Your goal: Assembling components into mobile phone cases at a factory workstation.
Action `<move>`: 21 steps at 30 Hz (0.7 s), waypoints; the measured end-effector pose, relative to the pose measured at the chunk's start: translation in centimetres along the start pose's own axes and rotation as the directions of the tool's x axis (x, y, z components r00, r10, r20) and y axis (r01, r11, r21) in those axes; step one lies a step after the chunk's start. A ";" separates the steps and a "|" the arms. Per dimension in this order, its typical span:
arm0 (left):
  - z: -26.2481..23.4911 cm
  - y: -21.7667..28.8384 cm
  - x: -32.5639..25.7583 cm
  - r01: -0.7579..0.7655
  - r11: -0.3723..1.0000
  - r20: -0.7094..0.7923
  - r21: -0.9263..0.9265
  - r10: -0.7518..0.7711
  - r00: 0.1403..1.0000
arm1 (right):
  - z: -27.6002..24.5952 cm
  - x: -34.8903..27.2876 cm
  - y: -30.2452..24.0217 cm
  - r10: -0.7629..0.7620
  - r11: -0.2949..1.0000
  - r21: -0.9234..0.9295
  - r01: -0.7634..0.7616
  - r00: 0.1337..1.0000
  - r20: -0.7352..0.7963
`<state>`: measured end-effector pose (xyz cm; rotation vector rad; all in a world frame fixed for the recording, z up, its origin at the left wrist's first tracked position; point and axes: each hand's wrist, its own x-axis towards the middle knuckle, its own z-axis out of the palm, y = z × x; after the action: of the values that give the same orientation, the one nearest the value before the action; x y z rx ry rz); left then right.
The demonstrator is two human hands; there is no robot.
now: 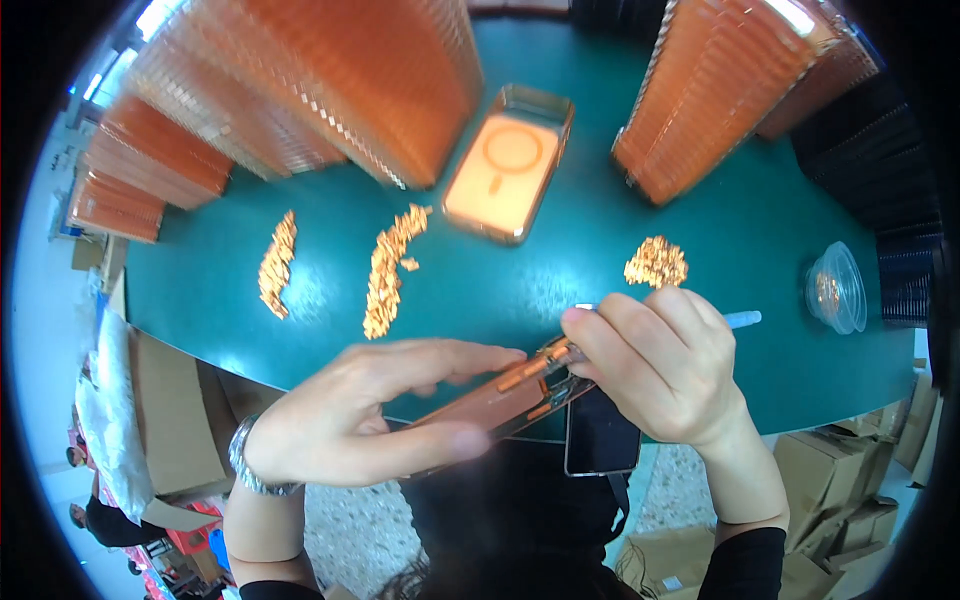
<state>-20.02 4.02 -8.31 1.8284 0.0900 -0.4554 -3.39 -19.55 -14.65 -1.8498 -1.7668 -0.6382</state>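
The left hand (350, 415) cradles a thin orange translucent phone case (495, 398) just off the near edge of the dark green worktop (740, 240), its fingers (455, 358) laid long over the top of the case and the thumb pressed up from beneath, so they are closed on the case. The right hand (660, 365) meets the case at its far corner, fingers bunched tight around a slim pale blue pen-like tool (742, 319) whose tail sticks out to the right of the knuckles; its tip is hidden where it meets the small orange buttons on the case edge. Below the right fingers lies a dark flat phone-like slab (600, 435). Beyond both hands sit a loose heap of small golden metal pieces (656, 262), two longer strips of the same pieces (385, 275) to the left, another orange case lying flat with a ring mark on its back (505, 175), tall stacks of orange cases (320, 80), and a clear plastic cup (835, 288) to the far right. The case looks light, glossy and somewhat flexible, likely to twist if pinched at one corner, so a hold along its long edges, as the left fingers have, seems the steadiest; its smooth back may be slippery
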 end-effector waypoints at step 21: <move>-2.0 0.0 16.9 0.573 0.405 -0.626 0.713 0.000 0.780 | 0.9 -9.8 12.4 0.744 0.665 -0.023 -0.746 0.665 -0.059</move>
<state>-3.95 3.09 -13.78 3.0185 0.7333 -0.1946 8.57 -26.93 -22.10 -2.3239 -0.7969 -0.3713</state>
